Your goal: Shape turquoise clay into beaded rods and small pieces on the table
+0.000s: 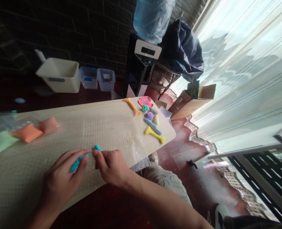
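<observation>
Over the bubble-wrap sheet point(112, 130) on the table, both my hands hold teal modelling clay point(76, 163). The bulk of the clay lies between the thumb and fingers of my left hand point(63, 175). A thin strand runs from there to my right hand point(112, 165), whose thumb and forefinger pinch it; a small teal lump point(97, 147) pokes out past that pinch. Left of my hands are an orange packet point(28, 133), a salmon-coloured packet point(49, 125) and a pale green packet point(2, 142), somewhat blurred.
At the table's right end lie a yellow bone shape point(154, 135), a blue stick point(153, 126), a purple piece point(148, 115), an orange piece point(131, 104) and a pink flat piece point(144, 101). Beyond stand a white bin point(59, 76), clear boxes point(106, 79) and a water dispenser point(141, 63).
</observation>
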